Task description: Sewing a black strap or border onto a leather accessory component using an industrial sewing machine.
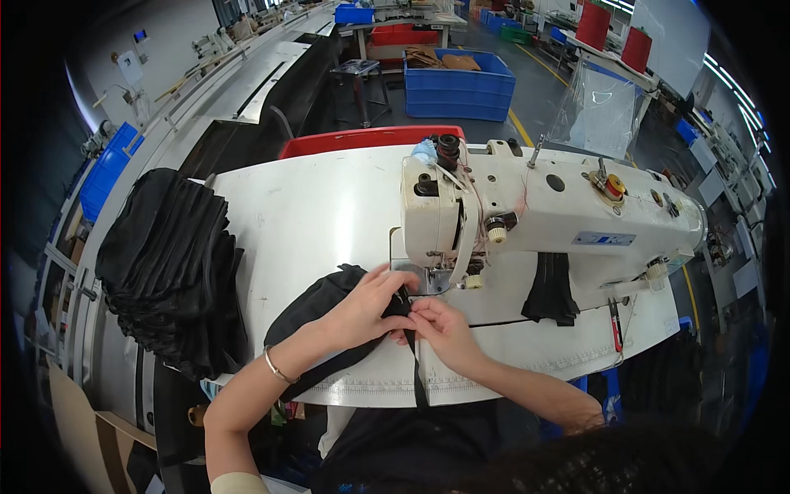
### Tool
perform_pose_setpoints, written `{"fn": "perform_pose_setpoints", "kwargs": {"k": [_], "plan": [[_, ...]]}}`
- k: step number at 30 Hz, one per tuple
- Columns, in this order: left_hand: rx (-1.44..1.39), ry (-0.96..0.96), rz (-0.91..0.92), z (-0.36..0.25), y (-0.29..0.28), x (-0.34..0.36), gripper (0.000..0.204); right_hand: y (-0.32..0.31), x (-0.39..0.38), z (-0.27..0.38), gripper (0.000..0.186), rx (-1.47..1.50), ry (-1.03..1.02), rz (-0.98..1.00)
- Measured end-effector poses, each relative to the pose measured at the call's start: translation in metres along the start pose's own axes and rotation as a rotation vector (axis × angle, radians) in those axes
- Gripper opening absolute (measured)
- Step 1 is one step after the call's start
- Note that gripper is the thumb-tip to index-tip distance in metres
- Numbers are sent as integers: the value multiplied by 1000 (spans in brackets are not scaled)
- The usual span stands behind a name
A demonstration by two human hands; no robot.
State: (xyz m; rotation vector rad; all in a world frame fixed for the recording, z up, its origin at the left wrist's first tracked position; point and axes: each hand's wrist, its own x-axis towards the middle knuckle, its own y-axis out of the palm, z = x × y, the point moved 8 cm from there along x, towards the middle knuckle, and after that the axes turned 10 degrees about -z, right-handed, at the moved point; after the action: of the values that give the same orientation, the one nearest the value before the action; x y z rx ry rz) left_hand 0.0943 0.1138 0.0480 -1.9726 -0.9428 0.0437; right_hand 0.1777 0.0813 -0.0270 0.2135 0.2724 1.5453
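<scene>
In front of the sewing machine [527,198], a piece of black fabric [309,309] lies on the white table, partly under my left forearm. My left hand [374,305] is closed on the fabric's right edge, close to the needle area. Touching it, my right hand [444,329] pinches a narrow black strap [417,370] at that same edge. The strap's loose end hangs over the table's front edge. My fingers hide the spot where strap and fabric meet. Both hands are just below the metal needle plate [415,280].
A tall stack of black fabric pieces [173,272] stands at the table's left. Black strips [551,288] lie under the machine arm, with red-handled snips [615,325] to their right. Behind the table are a red bin [362,140] and a blue crate [457,90].
</scene>
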Motion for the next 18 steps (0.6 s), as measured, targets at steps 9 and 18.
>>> {"fn": "perform_pose_setpoints", "kwargs": {"k": [9, 18], "plan": [[-535, -402, 139, 53, 21, -8, 26, -9, -42, 23, 29, -663, -375, 444], [-211, -238, -118, 74, 13, 31, 35, 7, -22, 30, 30, -1413, -1288, 376]]}}
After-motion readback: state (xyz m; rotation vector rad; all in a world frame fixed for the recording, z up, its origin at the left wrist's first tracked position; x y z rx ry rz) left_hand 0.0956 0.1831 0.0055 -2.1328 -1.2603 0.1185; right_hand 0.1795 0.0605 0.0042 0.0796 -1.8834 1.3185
